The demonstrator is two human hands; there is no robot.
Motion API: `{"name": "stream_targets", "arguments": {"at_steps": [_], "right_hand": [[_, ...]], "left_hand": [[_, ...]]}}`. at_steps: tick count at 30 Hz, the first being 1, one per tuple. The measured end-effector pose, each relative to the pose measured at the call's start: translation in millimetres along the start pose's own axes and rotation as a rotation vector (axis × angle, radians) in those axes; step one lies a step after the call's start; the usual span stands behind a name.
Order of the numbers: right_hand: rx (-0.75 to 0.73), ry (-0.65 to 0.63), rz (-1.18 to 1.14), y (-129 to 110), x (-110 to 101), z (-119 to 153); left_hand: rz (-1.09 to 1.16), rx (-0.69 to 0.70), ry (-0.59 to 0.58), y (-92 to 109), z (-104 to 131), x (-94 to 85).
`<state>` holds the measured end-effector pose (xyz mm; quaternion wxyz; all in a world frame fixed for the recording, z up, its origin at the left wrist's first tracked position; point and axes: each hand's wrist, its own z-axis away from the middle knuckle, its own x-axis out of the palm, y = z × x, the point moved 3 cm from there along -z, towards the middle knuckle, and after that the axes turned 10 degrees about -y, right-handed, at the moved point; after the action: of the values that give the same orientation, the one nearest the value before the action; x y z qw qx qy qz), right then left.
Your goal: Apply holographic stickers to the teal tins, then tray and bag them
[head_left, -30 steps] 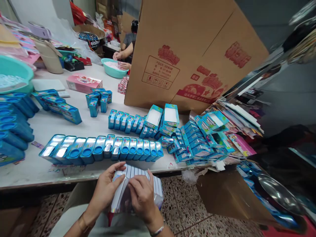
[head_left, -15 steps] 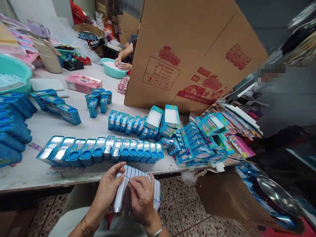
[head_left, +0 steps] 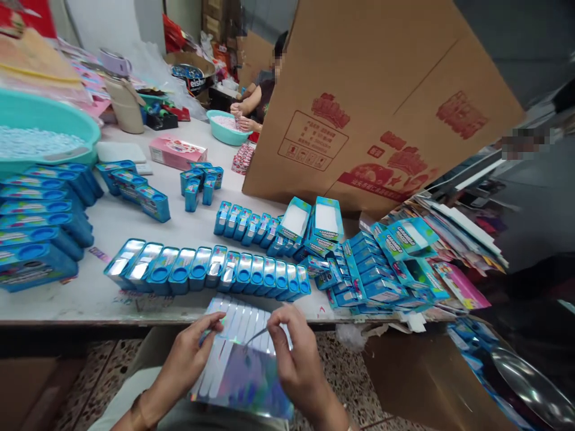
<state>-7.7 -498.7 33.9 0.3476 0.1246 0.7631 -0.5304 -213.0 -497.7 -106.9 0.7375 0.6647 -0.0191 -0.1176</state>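
Observation:
A shiny sheet of pale strips lies over the lap at the table's front edge. My left hand is at its left side, thumb and forefinger closed together; what they hold, if anything, is too small to tell. Above the right part of the sheet, my right hand pinches a thin narrow strip that slants down to the left. Just beyond the sheet stands a long row of blue containers, some with shiny strips on top.
More blue containers and a turquoise basin are at left. Blue display boxes are stacked at right before a large carton. Across the table, a person's hands are over a smaller basin.
My right hand has moved right and up from the sheet, with a thin strip now between its fingers. My left hand has shifted slightly left. More of the sheet shows, and the view has shifted left.

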Motion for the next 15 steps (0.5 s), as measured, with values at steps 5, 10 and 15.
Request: {"name": "stream_targets", "arguments": {"at_steps": [5,10,15], "right_hand": [[-0.075,-0.412,-0.051,-24.2,4.7,-67.0],[-0.192,-0.497,0.037,-36.1,43.6,-118.3],[-0.228,-0.462,0.185,-29.5,64.8,-147.0]], "left_hand": [[0.115,-0.012,-0.059,-0.3,21.8,-22.3],[0.406,-0.010,-0.054,17.4,19.6,-35.4],[0.289,-0.039,0.015,32.7,-0.9,-47.4]]}}
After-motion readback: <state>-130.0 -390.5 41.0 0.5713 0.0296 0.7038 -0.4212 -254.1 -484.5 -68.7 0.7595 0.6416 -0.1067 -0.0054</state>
